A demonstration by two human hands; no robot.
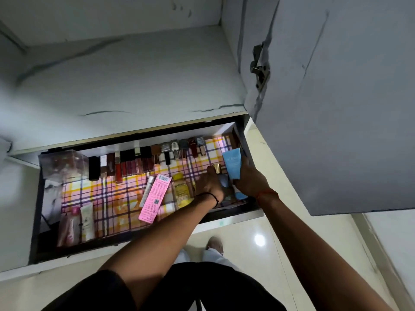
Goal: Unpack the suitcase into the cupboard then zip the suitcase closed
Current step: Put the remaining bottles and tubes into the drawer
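An open cupboard drawer [36, 221], lined with checked cloth, holds cosmetics. My right hand [249, 180] grips a light blue tube [233, 164] at the drawer's right end, the tube pointing toward the back. My left hand [210, 182] reaches in just left of it, fingers bent over small items beside a gold-capped bottle [217, 168]; what it touches is hidden. A yellow bottle [181, 190] and a pink box [155, 198] lie left of my left hand. The suitcase is out of view.
A row of lipsticks and nail polish bottles [157, 156] lines the drawer's back. A clear box [62, 163] sits back left, tubes [77, 223] front left. The grey cupboard door [336, 108] stands open on the right. An empty shelf [123, 75] lies above the drawer.
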